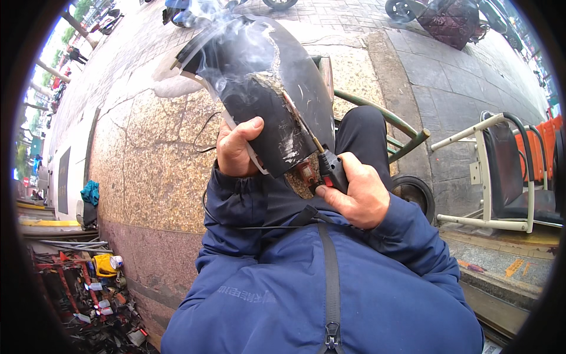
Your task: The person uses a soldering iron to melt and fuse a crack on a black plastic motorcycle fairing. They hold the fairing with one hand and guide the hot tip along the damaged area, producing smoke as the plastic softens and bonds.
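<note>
A large curved black plastic panel point(306, 76), like a vehicle fender, rests over my lap with a rough, melted-looking seam along its middle. White smoke point(221, 44) rises from its far end. My left hand point(239, 146) is closed on its near left edge, thumb on top. In my right hand point(361, 194) is a soldering iron point(333, 171) with a black handle, a red switch and a brass-coloured shaft. Its long tip points away from me and lies along the seam. Whether it touches the plastic I cannot tell.
A folding chair point(510, 171) with a black seat stands at right, near a green metal frame point(407, 138). A small black wheel point(415, 194) lies beside my knee. Tools and scraps point(88, 289) pile up at lower left. Parked scooters point(454, 20) stand farther off.
</note>
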Available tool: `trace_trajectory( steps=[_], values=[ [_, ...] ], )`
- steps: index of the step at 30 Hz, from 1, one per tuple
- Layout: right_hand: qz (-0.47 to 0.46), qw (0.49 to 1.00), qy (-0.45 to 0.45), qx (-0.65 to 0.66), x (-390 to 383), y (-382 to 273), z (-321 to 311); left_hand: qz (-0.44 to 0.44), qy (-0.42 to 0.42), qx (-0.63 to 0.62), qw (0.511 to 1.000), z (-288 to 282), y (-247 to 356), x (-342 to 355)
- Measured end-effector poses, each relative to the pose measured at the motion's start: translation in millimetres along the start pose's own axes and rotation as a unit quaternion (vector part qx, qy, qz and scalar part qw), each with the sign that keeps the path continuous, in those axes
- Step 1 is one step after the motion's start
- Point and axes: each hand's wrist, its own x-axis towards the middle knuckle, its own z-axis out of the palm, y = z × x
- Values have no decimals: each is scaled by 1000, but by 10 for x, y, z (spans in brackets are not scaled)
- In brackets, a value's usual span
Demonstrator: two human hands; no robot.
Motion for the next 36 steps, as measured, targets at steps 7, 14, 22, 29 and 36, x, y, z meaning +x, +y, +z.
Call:
trace_trajectory(
  steps=[7,14,22,29,36],
  values=[
    [9,1000,1,-1,6,51,-16,-9,-3,-22,1000,25,-23,-1],
    [14,1000,-11,-7,11,41,-5,-26,15,-20,999,-8,-33,5],
    [-13,1000,-5,-2,-7,40,27,-22,-12,-16,1000,-95,-34,20],
    [-5,1000,21,12,31,89,-1,-2,7,-12,1000,35,-18,-7],
    [-12,1000,10,20,13,70,-6,-6,10,1,1000,31,-9,0]
  ],
)
